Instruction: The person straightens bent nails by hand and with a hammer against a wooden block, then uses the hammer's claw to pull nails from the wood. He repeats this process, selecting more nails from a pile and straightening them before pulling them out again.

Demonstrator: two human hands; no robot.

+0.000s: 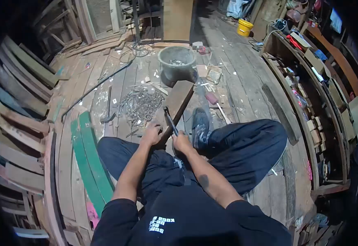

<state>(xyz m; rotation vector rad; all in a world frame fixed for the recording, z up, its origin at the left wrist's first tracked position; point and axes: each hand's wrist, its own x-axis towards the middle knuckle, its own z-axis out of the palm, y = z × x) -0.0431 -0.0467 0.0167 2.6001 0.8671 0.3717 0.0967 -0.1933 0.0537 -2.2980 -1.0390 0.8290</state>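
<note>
My right hand [182, 142] is wrapped round the handle of a hammer [170, 119], whose dark head lies over the wooden block. The thick brown block [180, 93] stretches from between my legs toward the bucket. My left hand [151, 134] is at the near left edge of this block, fingers curled together. Whatever is between those fingers is too small to make out. Just beyond my left hand, a pile of nails [142, 104] is spread on the plank floor.
A grey bucket [177, 55] with bits inside stands beyond the block. A mallet with a pinkish head [212, 98] lies to its right. Green boards [89, 158] lie left of my knee, a dark bar [279, 112] to the right. Shelving [306, 94] lines the right side.
</note>
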